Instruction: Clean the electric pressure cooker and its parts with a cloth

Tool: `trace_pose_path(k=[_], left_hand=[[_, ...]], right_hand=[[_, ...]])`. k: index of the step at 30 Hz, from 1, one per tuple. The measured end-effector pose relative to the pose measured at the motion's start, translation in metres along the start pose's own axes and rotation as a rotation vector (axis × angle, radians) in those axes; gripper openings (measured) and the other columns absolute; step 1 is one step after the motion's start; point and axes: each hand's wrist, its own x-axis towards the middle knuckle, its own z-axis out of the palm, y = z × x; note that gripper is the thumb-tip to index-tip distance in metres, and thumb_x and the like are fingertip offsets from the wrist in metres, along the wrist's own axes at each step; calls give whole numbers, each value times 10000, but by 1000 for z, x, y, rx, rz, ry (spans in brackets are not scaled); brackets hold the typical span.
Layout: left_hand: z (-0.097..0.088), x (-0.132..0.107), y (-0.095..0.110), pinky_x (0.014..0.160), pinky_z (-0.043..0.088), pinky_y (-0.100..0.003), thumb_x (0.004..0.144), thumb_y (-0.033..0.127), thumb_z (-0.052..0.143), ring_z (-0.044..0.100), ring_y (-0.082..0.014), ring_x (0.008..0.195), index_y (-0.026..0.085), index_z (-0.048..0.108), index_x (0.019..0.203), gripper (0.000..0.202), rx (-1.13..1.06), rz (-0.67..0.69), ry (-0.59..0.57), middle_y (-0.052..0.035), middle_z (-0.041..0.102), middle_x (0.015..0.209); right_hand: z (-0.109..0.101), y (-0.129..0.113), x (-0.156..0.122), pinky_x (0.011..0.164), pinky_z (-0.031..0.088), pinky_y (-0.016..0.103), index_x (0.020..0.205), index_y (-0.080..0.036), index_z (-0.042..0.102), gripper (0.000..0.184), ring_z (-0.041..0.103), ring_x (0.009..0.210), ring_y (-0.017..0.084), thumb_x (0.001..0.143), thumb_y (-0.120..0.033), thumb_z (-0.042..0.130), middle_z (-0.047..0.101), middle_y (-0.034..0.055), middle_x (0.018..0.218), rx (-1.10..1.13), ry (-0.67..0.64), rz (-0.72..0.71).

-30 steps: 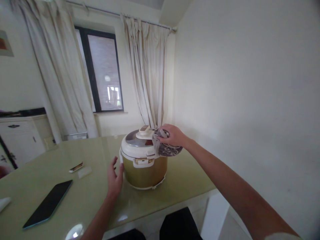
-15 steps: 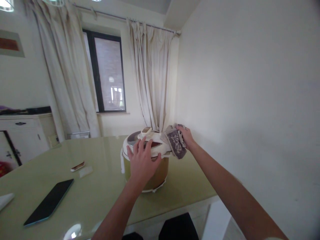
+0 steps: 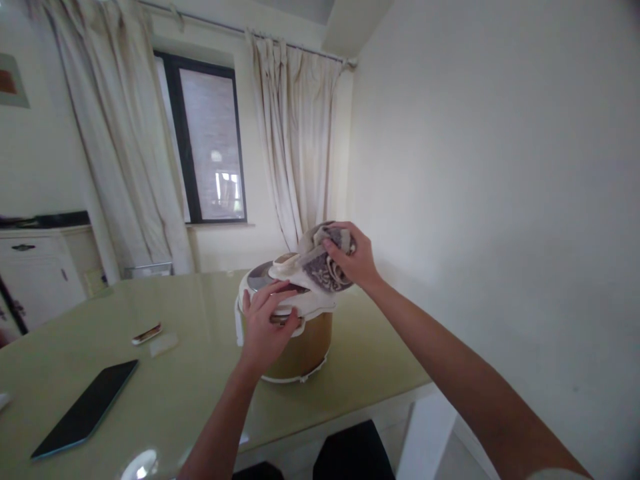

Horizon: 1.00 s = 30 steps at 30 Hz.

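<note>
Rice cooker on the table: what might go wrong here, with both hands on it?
1. The right hand holds a bunched cloth against the top of the lid. The loose fabric could slip, and the grip with it.
2. The left hand bears on the lid's front, and the rice cooker stands on a glossy table. A hard push might slide it.

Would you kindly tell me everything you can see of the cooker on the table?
The cooker is a round pot with a glossy ochre body and a cream base ring. It stands upright near the right end of the pale green table. Its cream lid has a silvery metal disc and a cream handle bar on top. The left hand lies on the lid's front edge, and the right hand presses a patterned grey cloth against the handle.
</note>
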Motion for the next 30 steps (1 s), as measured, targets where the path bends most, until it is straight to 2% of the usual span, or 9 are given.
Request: trace_pose_path(k=[5, 8, 10, 14, 17, 20, 24, 27, 30], left_hand=[[2, -3, 0, 1273, 216, -617, 879, 288, 730, 653, -294, 1225, 266, 699, 942, 74, -42, -14, 114, -81, 728, 1191], [4, -7, 1, 1227, 322, -578, 871, 297, 729, 657, -280, 1142, 258, 647, 874, 90, -36, -17, 161, -84, 701, 1115], [8, -12, 0, 1222, 331, -577, 889, 309, 712, 656, -271, 1109, 261, 637, 899, 90, -17, -23, 183, -70, 699, 1063], [15, -21, -4, 1244, 313, -580, 951, 296, 665, 665, -260, 1155, 261, 631, 964, 50, -7, 36, 238, -55, 728, 1021], [18, -23, -7, 1233, 328, -579, 960, 267, 663, 681, -257, 1156, 249, 627, 966, 41, -6, 94, 265, -57, 749, 999], [18, -21, -8, 1208, 354, -571, 976, 246, 614, 701, -256, 1100, 246, 624, 918, 59, 5, 95, 282, -56, 758, 955], [13, -20, -10, 1185, 365, -556, 974, 220, 563, 695, -269, 1106, 250, 679, 979, 119, 16, 128, 241, -68, 776, 993], [8, -20, -12, 1179, 366, -547, 968, 228, 553, 689, -276, 1126, 256, 711, 1024, 169, 24, 142, 202, -74, 781, 1037], [6, -21, -11, 1179, 360, -545, 994, 264, 499, 684, -279, 1144, 257, 712, 992, 214, 8, 102, 173, -77, 775, 1027]], right_hand=[[52, -14, -22, 1061, 401, 474, 1225, -228, 695, 413, 650, 1140, 290, 898, -480, 721, 743, 102, 1218, -365, -539, -211], [65, -22, -20, 1047, 364, 468, 1189, -230, 710, 381, 642, 1144, 301, 904, -483, 706, 755, 95, 1194, -457, -656, -222], [60, -23, -19, 1029, 359, 446, 1185, -233, 715, 382, 638, 1152, 296, 891, -477, 712, 760, 84, 1181, -425, -686, -261], [29, -4, -46, 1042, 345, 458, 1252, -249, 710, 476, 638, 1130, 288, 850, -503, 717, 752, 76, 1182, -362, -646, -346], [16, 19, -102, 1064, 340, 529, 1237, -273, 733, 500, 638, 1136, 322, 823, -550, 693, 726, 91, 1189, -433, -436, -360], [23, 38, -178, 1050, 368, 614, 1312, -331, 725, 577, 601, 1219, 401, 791, -577, 695, 686, 112, 1235, -571, -275, -306], [40, 55, -256, 907, 503, 588, 1398, -400, 680, 653, 637, 1154, 410, 770, -575, 710, 692, 114, 1219, -628, -366, -359], [41, 61, -263, 864, 534, 530, 1334, -524, 683, 544, 677, 1088, 352, 796, -455, 729, 714, 43, 1179, -587, -409, -492], [39, 55, -228, 970, 499, 577, 1353, -436, 693, 573, 628, 1215, 400, 781, -450, 730, 676, 90, 1272, -572, -196, -348]])
